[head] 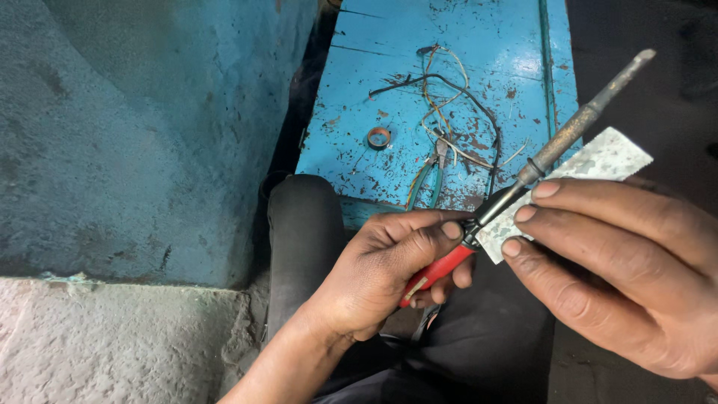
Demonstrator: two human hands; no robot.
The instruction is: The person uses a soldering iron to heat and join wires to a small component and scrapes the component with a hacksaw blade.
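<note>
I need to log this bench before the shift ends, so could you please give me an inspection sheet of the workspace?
Surface: blue painted panel, paint chipped and rusty in many spots.
Job's things: soldering iron with a red handle, tip pointing up and right; a pale worn sheet behind its shaft.
Clutter: small ring-shaped roll lying on the panel.
Grippers: left hand wrapped round the red handle; right hand holds the sheet, fingers against it.
Cables: loose tangle of thin wires on the panel; pliers lie among them.
Surroundings: rough blue wall, concrete ledge, person's dark trouser leg.
</note>
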